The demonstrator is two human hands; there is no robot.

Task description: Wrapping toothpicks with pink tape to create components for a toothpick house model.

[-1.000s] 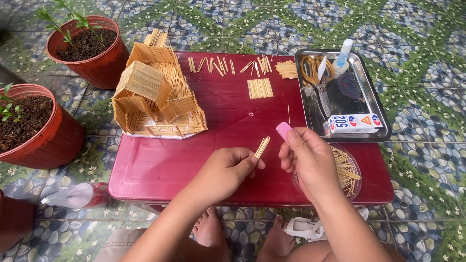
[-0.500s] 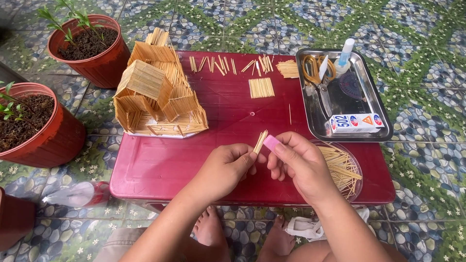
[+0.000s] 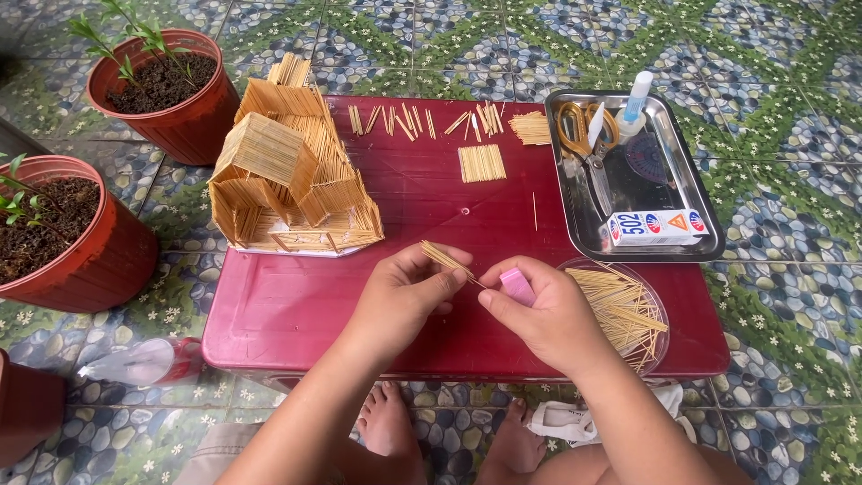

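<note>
with the toothpick house (image 3: 292, 175) largely built on our bench (image 3: 359, 296), our left hand (image 3: 404, 292) pinches a stick panel (image 3: 446, 260), our right hand (image 3: 539, 310) grips a pink tube (image 3: 518, 286), more panels left.

Left hand (image 3: 404, 296) pinching toothpick strip (image 3: 446, 260); right hand (image 3: 548, 314) holding pink tool (image 3: 518, 286); red table (image 3: 296, 305); toothpick house (image 3: 287, 180) behind.

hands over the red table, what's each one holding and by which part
Left hand pinches a small bundle of toothpicks at its lower end. Right hand holds a small pink object, mostly enclosed; its top pokes out.
</note>
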